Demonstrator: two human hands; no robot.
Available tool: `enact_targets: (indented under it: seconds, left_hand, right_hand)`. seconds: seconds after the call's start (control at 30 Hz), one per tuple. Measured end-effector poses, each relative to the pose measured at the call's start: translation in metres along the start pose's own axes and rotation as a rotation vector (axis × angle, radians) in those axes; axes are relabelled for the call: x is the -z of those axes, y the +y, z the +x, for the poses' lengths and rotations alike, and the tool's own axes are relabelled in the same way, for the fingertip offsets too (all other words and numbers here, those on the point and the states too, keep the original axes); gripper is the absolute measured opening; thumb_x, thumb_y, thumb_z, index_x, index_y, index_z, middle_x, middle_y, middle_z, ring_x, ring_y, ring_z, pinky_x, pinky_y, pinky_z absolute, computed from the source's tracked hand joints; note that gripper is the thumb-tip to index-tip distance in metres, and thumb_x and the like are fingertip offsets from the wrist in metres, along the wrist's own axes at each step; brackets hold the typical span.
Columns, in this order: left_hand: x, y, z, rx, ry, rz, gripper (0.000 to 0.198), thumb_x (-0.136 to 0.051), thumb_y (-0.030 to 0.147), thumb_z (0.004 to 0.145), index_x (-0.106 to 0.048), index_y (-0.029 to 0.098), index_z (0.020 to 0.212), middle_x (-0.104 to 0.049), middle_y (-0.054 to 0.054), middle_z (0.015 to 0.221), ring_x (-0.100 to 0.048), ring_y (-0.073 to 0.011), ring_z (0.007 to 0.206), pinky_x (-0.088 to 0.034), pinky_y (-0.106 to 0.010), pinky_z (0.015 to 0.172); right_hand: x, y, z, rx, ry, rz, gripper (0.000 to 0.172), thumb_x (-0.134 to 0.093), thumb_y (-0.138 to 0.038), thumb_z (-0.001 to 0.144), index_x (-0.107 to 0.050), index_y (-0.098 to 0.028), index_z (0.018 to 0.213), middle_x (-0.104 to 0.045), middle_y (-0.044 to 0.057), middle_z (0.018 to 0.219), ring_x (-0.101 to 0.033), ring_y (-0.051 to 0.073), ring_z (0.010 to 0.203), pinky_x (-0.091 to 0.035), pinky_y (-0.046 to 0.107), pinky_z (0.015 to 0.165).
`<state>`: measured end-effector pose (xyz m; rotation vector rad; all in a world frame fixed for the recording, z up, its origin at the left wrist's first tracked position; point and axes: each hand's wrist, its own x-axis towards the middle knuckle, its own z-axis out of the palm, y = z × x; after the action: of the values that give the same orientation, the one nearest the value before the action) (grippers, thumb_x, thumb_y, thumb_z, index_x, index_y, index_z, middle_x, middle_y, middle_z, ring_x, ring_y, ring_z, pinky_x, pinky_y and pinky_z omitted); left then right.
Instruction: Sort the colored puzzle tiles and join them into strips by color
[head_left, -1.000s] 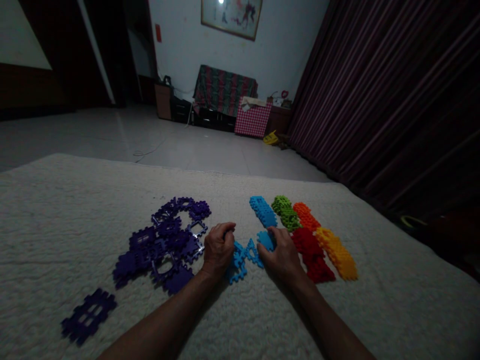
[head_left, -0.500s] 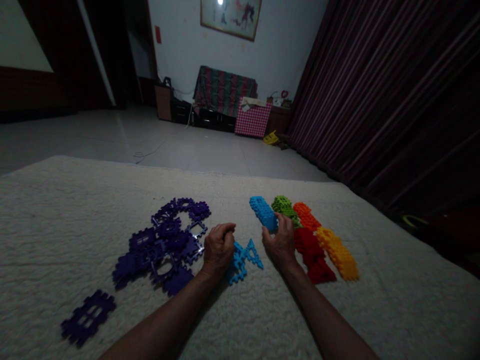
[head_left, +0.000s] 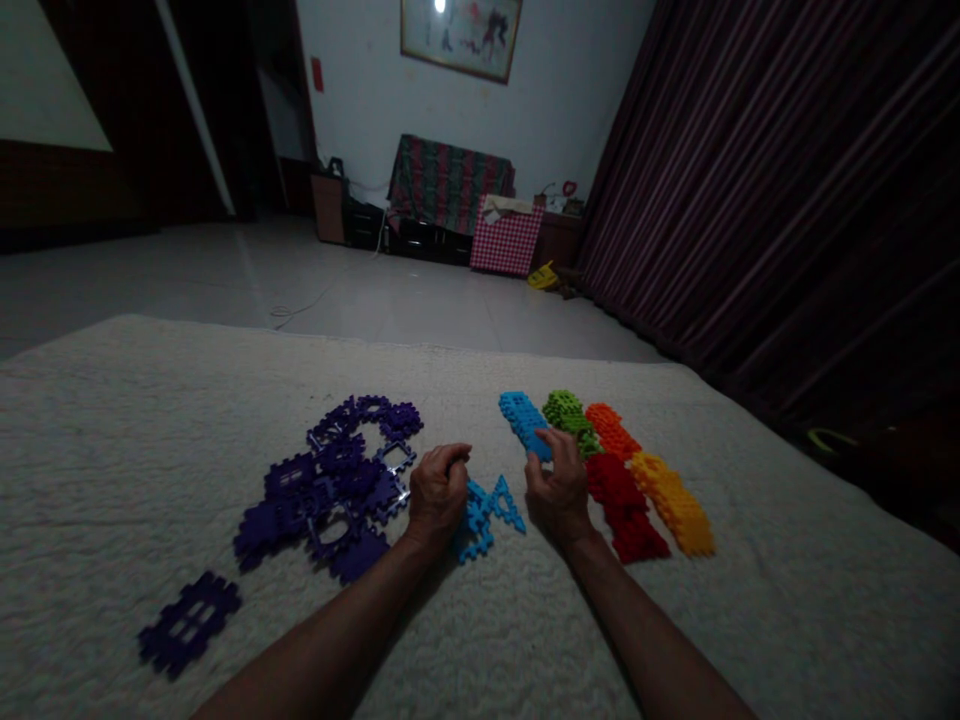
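My left hand (head_left: 439,492) rests curled on the cream rug, fingers closed, at the right edge of a heap of purple interlocking tiles (head_left: 330,485). Loose blue tiles (head_left: 484,515) lie between my hands, touching the left one. My right hand (head_left: 556,485) pinches the near end of a stacked row of blue tiles (head_left: 523,420). Beside that row lie a green row (head_left: 570,420), an orange row (head_left: 611,430), a red row (head_left: 626,510) and a yellow row (head_left: 671,505).
A single purple tile (head_left: 187,625) lies apart at the near left. The cream rug (head_left: 150,420) ends at a tiled floor (head_left: 300,280). Dark curtains (head_left: 787,200) run along the right. A covered cabinet (head_left: 450,185) and a checked box (head_left: 504,240) stand by the far wall.
My right hand has moved away from the loose blue tiles between the hands and up to the near end of the blue row. My left hand has stayed put.
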<state>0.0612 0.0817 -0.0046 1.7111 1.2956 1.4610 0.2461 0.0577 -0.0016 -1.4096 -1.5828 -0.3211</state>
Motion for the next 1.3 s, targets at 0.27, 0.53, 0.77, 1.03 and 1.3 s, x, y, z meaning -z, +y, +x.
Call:
enact_targets:
  seconds: [0.27,0.53,0.77,1.03,1.3]
  left_hand:
    - [-0.004,-0.004,0.0,-0.105,-0.006,0.079,0.029,-0.046,0.01,0.077,-0.072,0.018,0.089,-0.074,-0.005,0.086,-0.067,-0.0191,0.084,-0.052,-0.033,0.082]
    - [-0.002,0.012,-0.011,-0.258,-0.024,0.348,0.027,-0.045,0.011,0.083,-0.068,0.017,0.095,-0.07,-0.009,0.092,-0.061,-0.023,0.095,-0.044,-0.041,0.093]
    - [0.01,0.022,-0.053,-0.09,-0.013,0.39,0.039,-0.042,0.013,0.085,-0.058,0.011,0.121,-0.058,-0.018,0.128,-0.048,-0.0278,0.126,-0.036,-0.046,0.108]
    - [0.023,0.037,-0.089,-0.083,-0.154,0.48,0.038,-0.044,0.022,0.09,-0.057,0.013,0.125,-0.048,-0.02,0.142,-0.041,-0.0306,0.134,-0.034,-0.051,0.11]
    - [0.035,0.031,-0.096,-0.202,-0.184,0.433,0.034,-0.048,0.017,0.085,-0.06,0.016,0.117,-0.057,-0.015,0.132,-0.051,-0.0256,0.125,-0.038,-0.044,0.109]
  right_hand:
    - [-0.002,-0.004,-0.003,0.153,-0.277,0.115,0.024,-0.044,-0.009,0.079,-0.062,-0.02,0.091,-0.064,0.005,0.085,-0.061,0.018,0.082,-0.048,0.028,0.077]
    - [-0.003,-0.007,-0.001,-0.019,-0.365,0.087,0.022,-0.045,-0.013,0.077,-0.065,-0.019,0.085,-0.066,0.006,0.084,-0.061,0.019,0.082,-0.047,0.029,0.079]
    - [0.008,-0.027,-0.024,-0.122,-0.302,0.074,0.034,-0.037,-0.013,0.082,-0.066,-0.017,0.098,-0.069,0.007,0.093,-0.063,0.018,0.089,-0.048,0.029,0.082]
    - [0.019,-0.067,-0.062,-0.08,-0.365,0.026,0.031,-0.043,-0.019,0.089,-0.061,-0.019,0.114,-0.062,0.011,0.127,-0.052,0.022,0.12,-0.036,0.042,0.104]
    - [0.025,-0.07,-0.061,-0.114,-0.366,0.047,0.032,-0.041,-0.016,0.086,-0.066,-0.018,0.106,-0.061,0.011,0.127,-0.054,0.02,0.121,-0.039,0.038,0.104]
